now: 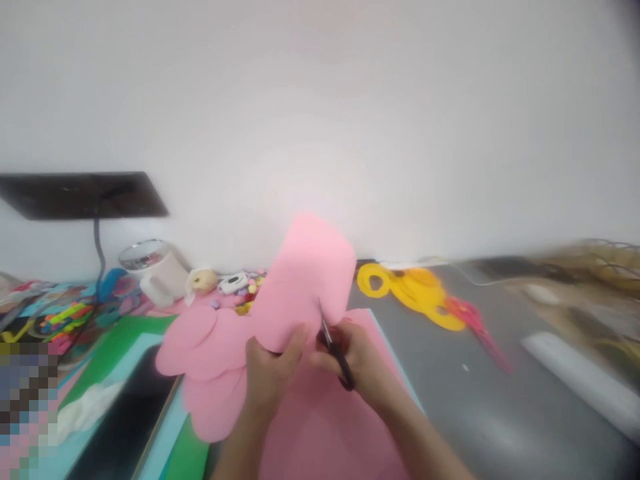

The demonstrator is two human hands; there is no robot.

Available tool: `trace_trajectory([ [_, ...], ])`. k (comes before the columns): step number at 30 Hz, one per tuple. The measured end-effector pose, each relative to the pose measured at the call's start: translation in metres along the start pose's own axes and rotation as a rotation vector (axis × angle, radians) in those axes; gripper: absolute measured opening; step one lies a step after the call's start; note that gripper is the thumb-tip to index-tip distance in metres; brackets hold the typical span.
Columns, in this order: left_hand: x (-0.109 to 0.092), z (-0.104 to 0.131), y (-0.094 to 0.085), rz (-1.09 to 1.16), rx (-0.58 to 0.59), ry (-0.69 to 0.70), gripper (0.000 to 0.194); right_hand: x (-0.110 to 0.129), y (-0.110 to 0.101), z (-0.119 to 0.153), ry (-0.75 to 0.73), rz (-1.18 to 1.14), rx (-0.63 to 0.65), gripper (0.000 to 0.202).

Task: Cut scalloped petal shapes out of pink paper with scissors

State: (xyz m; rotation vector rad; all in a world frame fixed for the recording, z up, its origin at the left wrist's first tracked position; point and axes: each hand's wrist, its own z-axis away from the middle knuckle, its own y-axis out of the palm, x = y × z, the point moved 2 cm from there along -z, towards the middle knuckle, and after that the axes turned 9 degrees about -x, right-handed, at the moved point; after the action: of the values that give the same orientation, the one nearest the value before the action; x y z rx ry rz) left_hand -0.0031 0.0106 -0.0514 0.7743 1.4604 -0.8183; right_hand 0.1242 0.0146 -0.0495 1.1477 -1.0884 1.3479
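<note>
My left hand pinches the lower edge of a pink paper sheet and holds it upright above the desk. My right hand grips small black-handled scissors. Their blades point up into the sheet's bottom edge, close to my left thumb. Pink cut-out shapes with rounded edges lie under and to the left of my hands. A larger pink sheet lies flat beneath my wrists.
Yellow paper rings and red-handled scissors lie on the grey desk at the right. A white mug, small trinkets, green sheets and a black tablet stand at the left. A white wall is behind.
</note>
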Motion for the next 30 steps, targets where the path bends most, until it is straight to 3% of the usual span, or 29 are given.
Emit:
trace_trajectory([
  [16, -0.0024, 0.0002, -0.0002, 0.011, 0.012, 0.050, 0.041, -0.0014, -0.0010, 0.0008, 0.028, 0.011, -0.019, 0.028],
  [30, -0.0015, 0.0001, 0.0004, -0.009, -0.008, 0.092, 0.045, -0.0025, -0.0002, 0.0001, 0.057, 0.037, -0.055, 0.018],
])
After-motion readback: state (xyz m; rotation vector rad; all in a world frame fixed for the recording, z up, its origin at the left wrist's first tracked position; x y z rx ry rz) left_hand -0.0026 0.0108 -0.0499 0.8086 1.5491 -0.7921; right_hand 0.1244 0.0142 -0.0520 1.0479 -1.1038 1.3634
